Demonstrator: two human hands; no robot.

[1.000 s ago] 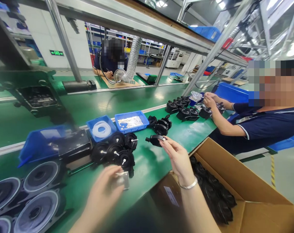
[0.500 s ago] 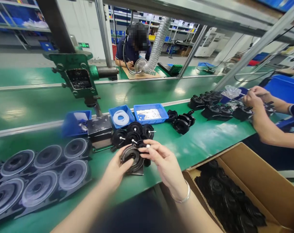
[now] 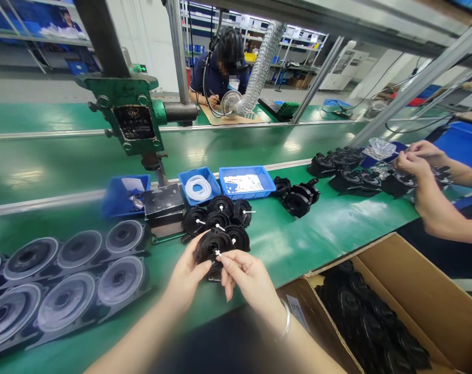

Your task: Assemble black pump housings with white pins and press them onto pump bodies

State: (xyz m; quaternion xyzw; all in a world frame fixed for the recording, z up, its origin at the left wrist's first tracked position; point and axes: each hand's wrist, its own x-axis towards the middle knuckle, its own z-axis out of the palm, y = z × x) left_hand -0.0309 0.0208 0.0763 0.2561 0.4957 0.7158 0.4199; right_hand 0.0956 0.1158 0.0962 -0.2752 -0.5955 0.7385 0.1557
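Observation:
My left hand [image 3: 187, 275] grips a round black plastic part [image 3: 211, 245] from its left side, just above the green bench. My right hand [image 3: 243, 272] pinches a small white pin [image 3: 217, 253] at the centre of that part. Right behind it lies a cluster of similar black round parts with white pins [image 3: 220, 218]. A wrist bangle shows on my right arm.
Blue trays hold a white ring coil [image 3: 197, 186] and small white pieces [image 3: 243, 183]. A green press [image 3: 136, 122] stands behind them. Grey-black discs [image 3: 64, 280] lie left. A cardboard box of black parts [image 3: 376, 322] sits right. A co-worker's hands [image 3: 413, 161] handle black parts [image 3: 345, 169] there.
My right hand has shifted from the part's rim to its centre and now pinches a white pin there. The left hand keeps hold of the part.

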